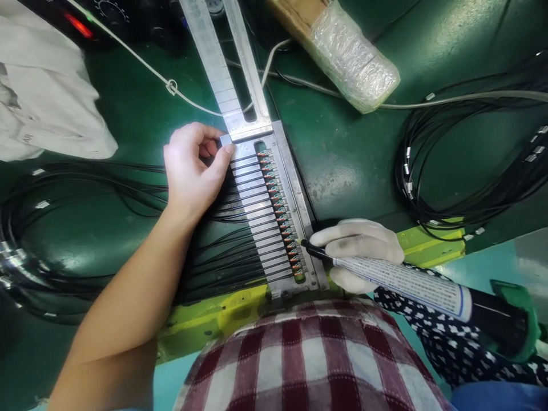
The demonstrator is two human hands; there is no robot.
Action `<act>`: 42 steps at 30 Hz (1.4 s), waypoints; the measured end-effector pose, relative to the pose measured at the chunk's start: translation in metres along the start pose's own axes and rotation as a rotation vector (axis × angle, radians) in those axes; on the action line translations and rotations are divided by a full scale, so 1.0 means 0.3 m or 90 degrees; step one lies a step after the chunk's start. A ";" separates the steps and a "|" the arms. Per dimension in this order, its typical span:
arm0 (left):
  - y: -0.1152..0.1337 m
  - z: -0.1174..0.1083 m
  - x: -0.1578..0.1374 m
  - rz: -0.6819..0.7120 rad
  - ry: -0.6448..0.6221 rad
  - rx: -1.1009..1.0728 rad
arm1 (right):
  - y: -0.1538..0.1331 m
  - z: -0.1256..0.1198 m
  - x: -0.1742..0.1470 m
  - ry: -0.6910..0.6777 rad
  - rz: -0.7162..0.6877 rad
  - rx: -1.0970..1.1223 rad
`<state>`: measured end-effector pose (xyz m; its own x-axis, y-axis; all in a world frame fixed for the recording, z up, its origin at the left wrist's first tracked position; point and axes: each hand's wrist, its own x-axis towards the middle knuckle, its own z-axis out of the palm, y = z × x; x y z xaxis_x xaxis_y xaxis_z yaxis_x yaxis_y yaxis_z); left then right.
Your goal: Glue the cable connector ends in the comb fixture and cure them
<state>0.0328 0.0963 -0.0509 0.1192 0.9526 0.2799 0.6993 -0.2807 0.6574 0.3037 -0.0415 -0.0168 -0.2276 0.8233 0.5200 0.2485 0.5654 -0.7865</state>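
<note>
A flat metal fixture [252,197] lies in front of me, with several black cables laid across it in a row. Their stripped ends, with small coloured wires and connectors [280,211], show in its long slot. My left hand [192,165], bare, pinches the fixture's upper left corner between thumb and fingers. A hinged metal arm [246,108] with a slot extends away from that end. In a white glove, my right hand [363,245] is closed around a printed white tube [402,282] with a black pointed nozzle. The nozzle tip is at the fixture's right edge, near the lower connectors.
Coiled black cables lie at left [25,245] and right [411,160]. A plastic-wrapped block [355,63] sits at the back, beside a grey cord. White cloth [47,85] lies at upper left, near a black device [81,23] with a red light. The table edge [222,314] is yellow-green.
</note>
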 end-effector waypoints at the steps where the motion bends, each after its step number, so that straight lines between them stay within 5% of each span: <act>1: 0.000 0.000 0.000 -0.002 -0.001 0.001 | 0.004 0.003 -0.001 0.001 0.001 0.002; 42: 0.017 -0.004 0.001 -0.021 0.000 0.003 | 0.009 0.013 0.000 0.021 0.012 0.017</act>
<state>0.0356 0.0950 -0.0467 0.0957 0.9613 0.2583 0.7062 -0.2485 0.6630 0.3006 -0.0401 -0.0202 -0.1917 0.8352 0.5155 0.2268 0.5487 -0.8047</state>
